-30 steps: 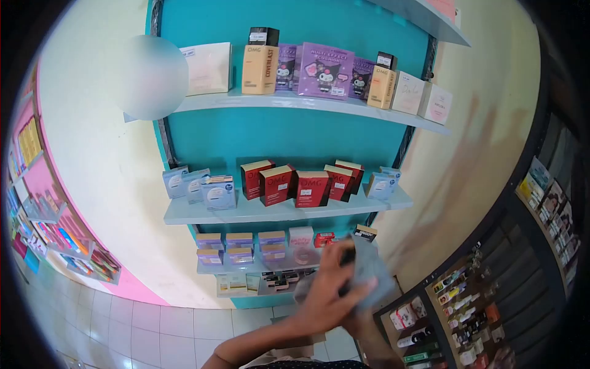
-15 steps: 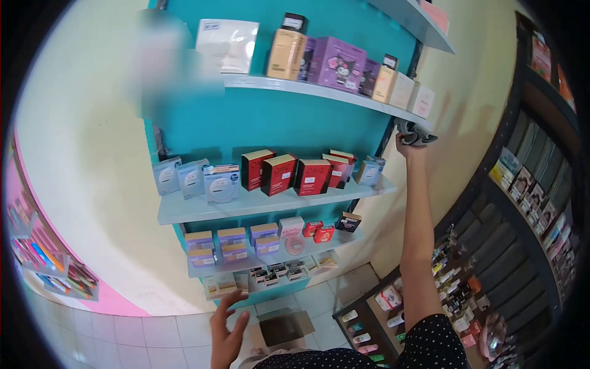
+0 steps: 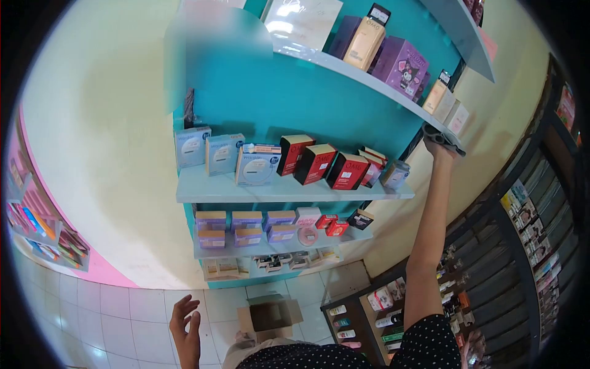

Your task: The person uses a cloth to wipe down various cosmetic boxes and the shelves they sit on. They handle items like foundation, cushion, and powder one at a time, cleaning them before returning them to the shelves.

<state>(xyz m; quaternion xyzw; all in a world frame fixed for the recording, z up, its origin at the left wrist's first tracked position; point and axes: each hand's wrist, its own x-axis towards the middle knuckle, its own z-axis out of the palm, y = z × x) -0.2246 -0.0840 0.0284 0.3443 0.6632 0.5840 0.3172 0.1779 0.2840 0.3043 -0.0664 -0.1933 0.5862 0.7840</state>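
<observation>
My right hand reaches up, fingers wrapped round a dark grey cloth. The cloth is at the right end of the upper shelf, by its front edge. Close above it stand small pale boxes. Along that shelf are a beige box, a purple box with a cartoon figure and a large white box. My left hand hangs low on the left, fingers apart and loosely curled, holding nothing.
The middle shelf carries light blue boxes and red-and-black boxes. Lilac boxes fill the shelf below. An open cardboard box sits on the tiled floor. At the right stand dark racks of products.
The view has shifted and tilted, so the shelves appear slanted differently. My right hand still grips the cloth by the upper shelf's right end. My left hand appears farther left, away from the cardboard box.
</observation>
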